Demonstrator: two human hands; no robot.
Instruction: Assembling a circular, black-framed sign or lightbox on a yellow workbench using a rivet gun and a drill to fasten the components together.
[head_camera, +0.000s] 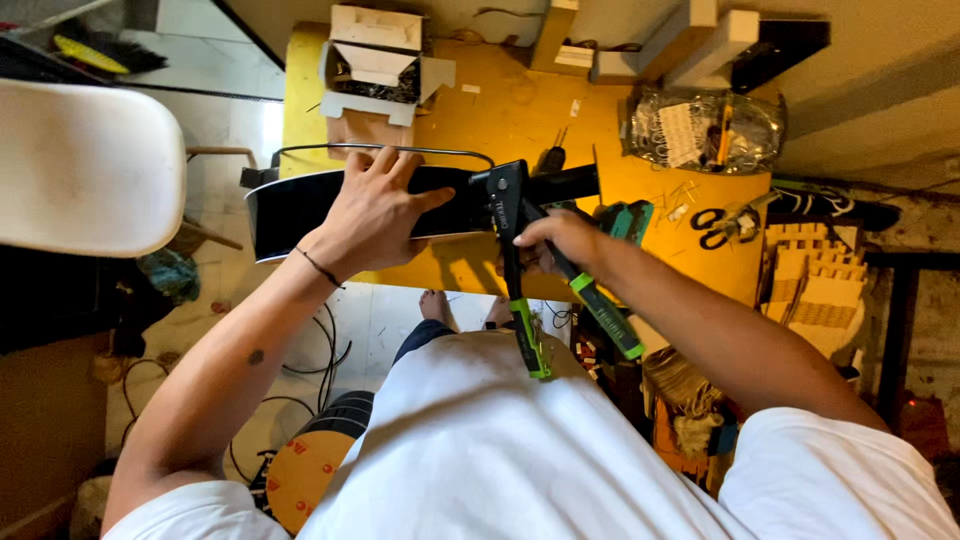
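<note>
Two bare hands work over a yellow table (520, 110). The left hand (375, 215) lies flat, palm down, on a long black panel (290, 210) that rests across the table's near edge; the fingers spread and point away from the body, the thumb sticks out to the right toward the tool, and nothing is clasped in it, it only presses. A thin dark band circles the wrist, and the forearm runs back down to the lower left.

The right hand (560, 245) is closed around a black riveter (520, 250) with green-banded handles. The fingers wrap the upper part of the handles, just below the tool's head, and the forearm comes in from the lower right. The riveter's head sits against the right end of the panel, close to the left thumb, and its two handles splay downward toward the person's white shirt.

Further off on the table stand an open cardboard box (375, 60) at the far left, a clear plastic bag (700, 130) of small parts at the far right, and scissors (720, 225) near the right edge. A white chair (85, 165) stands to the left of the table, and cables lie on the floor below.
</note>
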